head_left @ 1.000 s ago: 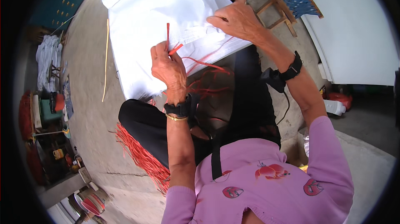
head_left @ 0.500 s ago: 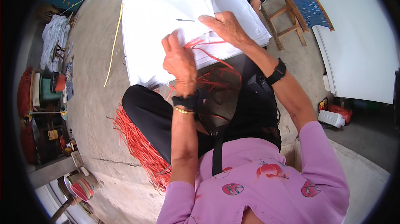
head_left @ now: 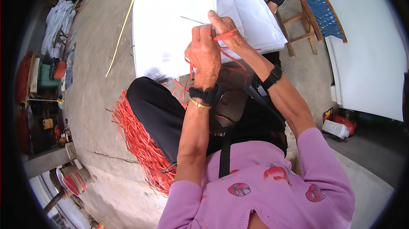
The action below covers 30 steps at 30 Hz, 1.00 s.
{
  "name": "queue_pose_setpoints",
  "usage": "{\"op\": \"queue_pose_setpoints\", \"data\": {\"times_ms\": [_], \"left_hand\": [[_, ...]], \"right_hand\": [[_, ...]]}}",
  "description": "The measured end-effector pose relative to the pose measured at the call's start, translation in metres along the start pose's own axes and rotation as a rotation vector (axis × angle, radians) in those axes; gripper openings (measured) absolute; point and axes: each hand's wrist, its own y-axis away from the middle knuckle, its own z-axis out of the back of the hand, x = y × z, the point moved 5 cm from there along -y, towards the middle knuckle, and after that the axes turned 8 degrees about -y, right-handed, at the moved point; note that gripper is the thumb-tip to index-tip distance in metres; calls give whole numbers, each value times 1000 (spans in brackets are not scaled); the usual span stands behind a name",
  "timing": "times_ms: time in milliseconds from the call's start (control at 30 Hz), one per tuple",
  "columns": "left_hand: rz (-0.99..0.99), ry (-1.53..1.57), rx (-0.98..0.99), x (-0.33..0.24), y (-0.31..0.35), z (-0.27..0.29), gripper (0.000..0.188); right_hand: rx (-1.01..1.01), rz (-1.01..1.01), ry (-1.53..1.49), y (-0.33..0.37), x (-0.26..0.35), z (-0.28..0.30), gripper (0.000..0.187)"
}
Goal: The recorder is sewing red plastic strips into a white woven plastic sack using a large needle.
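Note:
My hands meet over the near edge of a stack of white sheets (head_left: 166,28) in front of my knees. My left hand (head_left: 203,52) is closed, its fingers curled on red plastic strands (head_left: 228,36). These strands stretch across to my right hand (head_left: 231,28) and pass over its thumb side. That hand is partly closed on them, its thumb pointing up and away. Loose ends of the strands dangle between my knees. A thin dark needle-like piece (head_left: 191,19) lies on the sheets just beyond my left hand; whether a finger touches it cannot be seen.
A thick bundle of red strands (head_left: 142,139) lies beside my left knee. A yellow strip (head_left: 121,33) is on the concrete floor to the left. At the right stand a wooden stool (head_left: 317,20) with a blue woven seat, a white panel (head_left: 366,58) and a white jug (head_left: 335,129).
My hands have come closer together, the left moving right toward the right one. The red strands now cross over my right hand. The whole view has shifted slightly.

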Motion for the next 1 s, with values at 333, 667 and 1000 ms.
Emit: {"op": "queue_pose_setpoints", "data": {"times_ms": [333, 667, 1000], "left_hand": [[153, -311, -97, 72, 2, 42, 17], [21, -153, -22, 23, -7, -2, 11], [393, -353, -31, 99, 10, 49, 28]], "right_hand": [[183, 324, 794, -13, 15, 12, 65], [106, 28, 108, -16, -15, -24, 53], [278, 236, 669, -27, 5, -17, 66]]}}
